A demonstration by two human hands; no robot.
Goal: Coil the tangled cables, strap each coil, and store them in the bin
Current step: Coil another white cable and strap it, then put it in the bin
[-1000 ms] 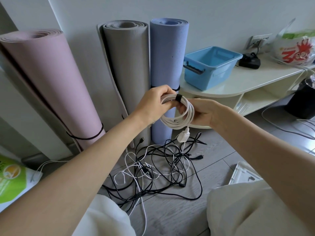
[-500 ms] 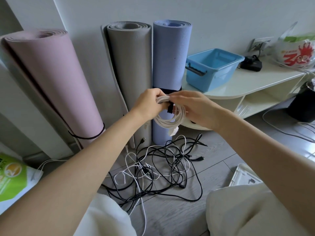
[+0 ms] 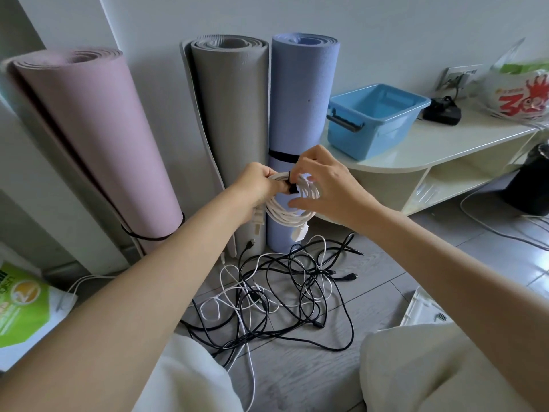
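Both grips are closed on the white cable coil (image 3: 292, 203): it is held by the left hand (image 3: 257, 185) while the black strap (image 3: 292, 187) is pinched by the right hand (image 3: 322, 185). Below, tangled cables (image 3: 282, 289) are spread on the floor. Behind, 3 rolled mats (image 3: 234, 120) are stood; the blue bin (image 3: 374, 120) is set on the counter (image 3: 445, 144).

My hands hold a white coil (image 3: 292, 205) with a black strap (image 3: 292, 188); at two o'clock a light blue bin (image 3: 375, 118), below, black-and-white tangled cables (image 3: 282, 289)
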